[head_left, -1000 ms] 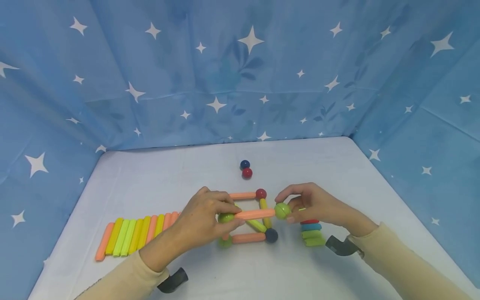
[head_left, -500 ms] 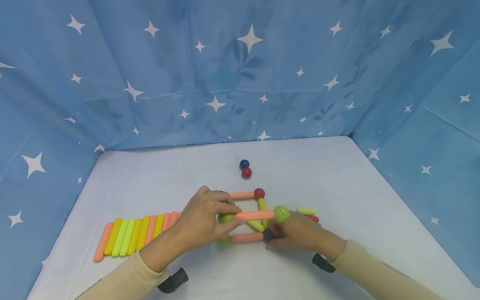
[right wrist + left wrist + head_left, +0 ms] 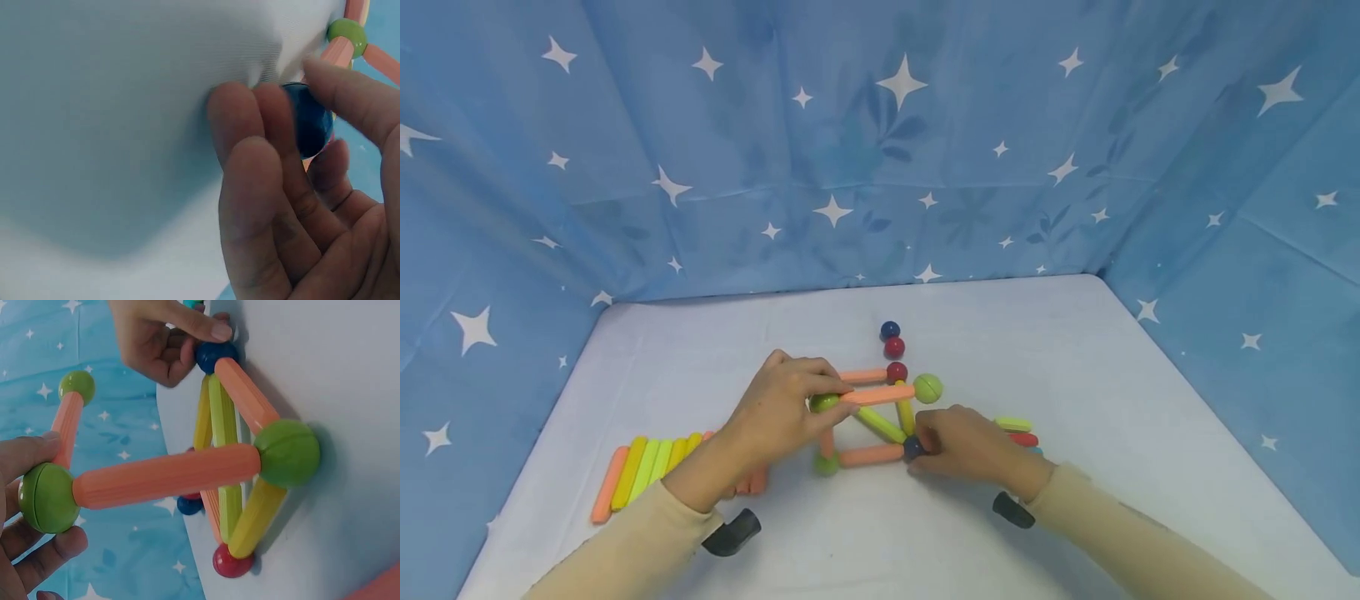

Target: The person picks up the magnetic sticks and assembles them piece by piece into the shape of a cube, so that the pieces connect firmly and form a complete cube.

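While the left hand (image 3: 786,404) has fingers clamped on a green ball (image 3: 50,499), held above the table (image 3: 850,533), the right hand (image 3: 966,442) pinches a navy ball (image 3: 914,448) at the frame's near-right corner. Frame (image 3: 872,455) sits mid-table, an orange rod (image 3: 169,475) rising to the held ball. Surface white; loose rods (image 3: 647,467) in a row left, stacked rods (image 3: 1021,438) right, spare balls (image 3: 894,347) touching beyond. Blue star-printed curtain (image 3: 850,142) behind and both sides.
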A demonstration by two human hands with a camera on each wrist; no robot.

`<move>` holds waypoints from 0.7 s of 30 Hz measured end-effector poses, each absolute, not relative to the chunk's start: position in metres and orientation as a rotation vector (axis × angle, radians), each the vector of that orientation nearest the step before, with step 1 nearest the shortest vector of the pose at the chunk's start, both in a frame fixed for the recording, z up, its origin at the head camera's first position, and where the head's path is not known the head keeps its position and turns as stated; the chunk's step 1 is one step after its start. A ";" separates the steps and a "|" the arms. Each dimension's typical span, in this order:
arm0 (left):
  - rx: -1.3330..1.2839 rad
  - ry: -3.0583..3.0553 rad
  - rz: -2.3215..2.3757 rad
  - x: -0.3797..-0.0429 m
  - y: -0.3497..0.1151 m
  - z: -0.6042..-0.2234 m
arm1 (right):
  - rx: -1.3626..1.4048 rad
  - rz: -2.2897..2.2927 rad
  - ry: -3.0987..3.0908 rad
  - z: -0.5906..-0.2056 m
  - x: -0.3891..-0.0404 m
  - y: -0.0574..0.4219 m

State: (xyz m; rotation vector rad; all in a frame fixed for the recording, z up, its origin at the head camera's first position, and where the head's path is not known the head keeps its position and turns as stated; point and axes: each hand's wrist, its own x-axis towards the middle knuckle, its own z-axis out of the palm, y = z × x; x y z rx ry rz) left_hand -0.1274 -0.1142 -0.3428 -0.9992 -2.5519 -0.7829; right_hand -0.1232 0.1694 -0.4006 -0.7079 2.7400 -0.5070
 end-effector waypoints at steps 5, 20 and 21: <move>-0.995 -2.541 -0.805 -0.130 -0.125 -0.344 | -0.802 -0.460 2.729 -0.394 -0.118 0.152; -1.079 -2.512 -0.842 -0.135 -0.133 -0.345 | -1.688 -0.054 2.367 -0.399 -0.072 0.057; -1.088 -2.510 -0.843 -0.135 -0.133 -0.344 | -1.689 -0.026 2.372 -0.400 -0.071 0.054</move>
